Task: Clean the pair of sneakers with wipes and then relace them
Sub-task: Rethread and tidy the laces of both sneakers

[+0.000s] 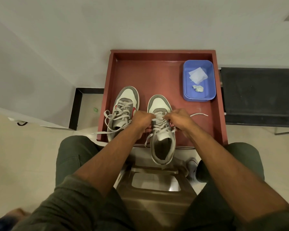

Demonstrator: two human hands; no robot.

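Seated person, seen from above; both bare forearms reach forward over the knees to a red-brown tray (157, 72) set against the far wall. Two grey-and-white sneakers stand on it, toes pointing away. Left sneaker (123, 107) sits on the left part of the tray, fully laced, loose lace ends trailing off to its left and over the near rim. Right sneaker (162, 130) is just beside it to the right, heel overhanging the near edge of the tray, opening facing the camera. Both hands work at its upper lacing, close together. Left hand (141, 121) has fingers curled, pinching the lace (158, 126) at the left side of the eyelet rows; right hand (180, 118) likewise curled and pinching the lace at the right side. Exact fingertip contact is hidden behind the knuckles. One free lace end (199, 114) lies flat on the tray, right of the right hand. In the far right corner of the tray, a blue plastic tub (212, 80) holds a flat white wipe (197, 75) and, nearer, a small crumpled wipe (198, 88). A dark bench (260, 95) stands to the right of the tray.
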